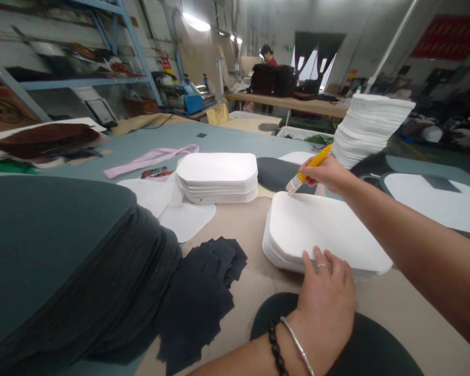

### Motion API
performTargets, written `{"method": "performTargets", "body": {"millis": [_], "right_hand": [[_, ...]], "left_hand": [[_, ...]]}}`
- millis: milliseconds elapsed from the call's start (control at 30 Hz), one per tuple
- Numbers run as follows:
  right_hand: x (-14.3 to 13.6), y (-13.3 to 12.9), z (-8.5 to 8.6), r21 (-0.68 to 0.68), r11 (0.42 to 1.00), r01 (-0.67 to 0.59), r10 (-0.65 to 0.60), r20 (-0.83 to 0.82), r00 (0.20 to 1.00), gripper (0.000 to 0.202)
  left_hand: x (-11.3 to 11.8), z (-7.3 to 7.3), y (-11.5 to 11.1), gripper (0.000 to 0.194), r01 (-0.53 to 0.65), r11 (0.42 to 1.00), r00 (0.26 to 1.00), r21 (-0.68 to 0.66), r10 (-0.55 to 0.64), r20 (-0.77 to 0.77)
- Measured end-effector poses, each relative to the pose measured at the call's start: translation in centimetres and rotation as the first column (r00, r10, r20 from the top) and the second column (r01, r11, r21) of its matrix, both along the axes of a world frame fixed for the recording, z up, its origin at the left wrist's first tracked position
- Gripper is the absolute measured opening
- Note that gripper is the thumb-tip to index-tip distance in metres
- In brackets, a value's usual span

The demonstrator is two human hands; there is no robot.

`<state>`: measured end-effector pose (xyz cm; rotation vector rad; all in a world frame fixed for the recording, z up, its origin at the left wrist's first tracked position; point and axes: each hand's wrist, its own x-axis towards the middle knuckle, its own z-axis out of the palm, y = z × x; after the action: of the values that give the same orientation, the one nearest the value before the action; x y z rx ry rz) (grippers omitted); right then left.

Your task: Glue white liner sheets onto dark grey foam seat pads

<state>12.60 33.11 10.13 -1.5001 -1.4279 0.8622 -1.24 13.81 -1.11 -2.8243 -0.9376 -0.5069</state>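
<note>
In my right hand (324, 171) is a paintbrush (310, 168) with a yellow handle. Its pale bristles meet the far left corner of a stack of white rounded panels (325, 224). My left hand (327, 292) rests with fingers spread on the near edge of that stack, holding no object. Under my left wrist lies a dark rounded panel (379, 342). A second white stack (217, 175) stands farther left, and a dark oval piece (272, 173) lies behind the brush.
A tall pile of dark panels (58, 235) fills the left, beside scattered dark square pieces (201, 295). A high white stack (372, 128) leans at the back right. Pink strips (152, 159) lie on the table. A person (269, 56) is at a far table.
</note>
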Motion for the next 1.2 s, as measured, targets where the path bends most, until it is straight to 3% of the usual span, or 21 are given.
{"method": "performTargets", "body": {"millis": [167, 233, 467, 667, 833, 1000, 1100, 1200], "right_hand": [[2.1, -0.3, 0.9, -0.073, 0.983, -0.167, 0.174, 0.103, 0.979, 0.018], [3.8, -0.8, 0.9, -0.136, 0.975, -0.175, 0.195, 0.154, 0.969, 0.017], [11.4, -5.2, 1.8, -0.21, 0.976, 0.057, 0.004, 0.279, 0.96, 0.026], [14.1, -8.6, 2.2, -0.217, 0.944, 0.249, -0.151, 0.387, 0.909, 0.02], [14.0, -10.6, 1.7, -0.195, 0.887, 0.419, -0.259, 0.541, 0.8, 0.016], [11.9, -15.4, 0.9, -0.18, 0.837, 0.518, -0.283, 0.668, 0.688, 0.027], [10.1, -19.0, 0.6, -0.159, 0.827, 0.539, -0.276, 0.72, 0.637, 0.026], [7.7, -21.3, 0.6, -0.115, 0.877, 0.466, -0.245, 0.727, 0.641, 0.019]], "left_hand": [[0.0, 0.1, 0.0, 0.056, 0.004, 1.0, 1.0, 0.0, -0.004, -0.003], [0.0, 0.2, 0.0, 0.054, 0.002, 1.0, 1.0, -0.001, -0.002, -0.016], [0.1, 0.2, 0.2, 0.059, 0.004, 1.0, 1.0, 0.0, -0.004, -0.027], [0.1, 0.4, 0.5, 0.059, 0.008, 0.999, 0.998, -0.031, -0.01, -0.064], [0.0, 1.2, 0.6, 0.056, 0.012, 0.998, 0.996, -0.063, -0.017, -0.082], [-0.4, 2.3, 0.8, 0.047, 0.036, 0.994, 0.995, -0.104, -0.045, -0.086], [-0.6, 4.2, 2.8, 0.045, 0.066, 0.986, 0.994, -0.155, -0.079, -0.079], [-0.3, 7.5, 7.1, 0.061, 0.079, 0.921, 0.988, -0.382, -0.124, -0.096]]}}
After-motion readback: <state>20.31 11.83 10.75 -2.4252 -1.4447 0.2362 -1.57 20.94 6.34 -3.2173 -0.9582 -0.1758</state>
